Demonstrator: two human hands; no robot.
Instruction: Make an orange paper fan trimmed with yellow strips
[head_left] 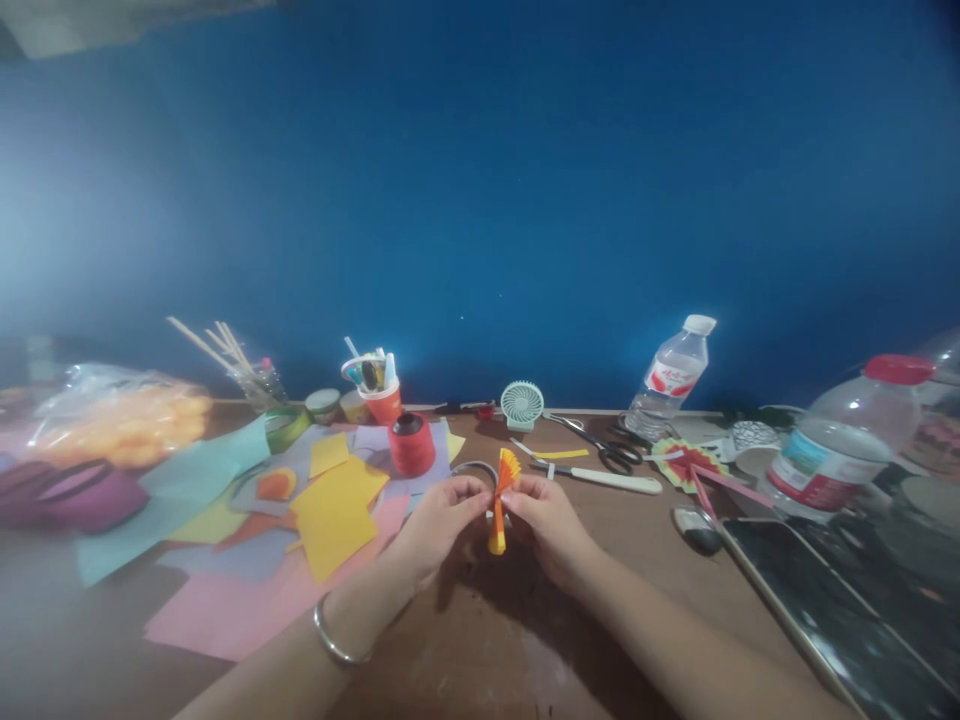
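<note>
Between my hands, above the brown table [480, 640], is a pleated orange and yellow paper piece [502, 500], pinched narrow at its middle and fanned at its upper end. My left hand [450, 520] grips it from the left with thumb and forefinger, a silver bangle on that wrist. From the right, my right hand [551, 520] pinches the same paper at its middle. A thin grey ring or band [474, 465] shows behind the fingers; what it belongs to is unclear.
Coloured paper sheets [334, 525] and a red thread spool [412, 446] lie left. Behind are a cup of pens [384, 402] and a small fan [522, 404]. Rightward are a white-handled knife [615, 481], scissors [616, 457], bottles [670, 375], a paper fan [686, 466] and a dark phone-like slab [810, 590].
</note>
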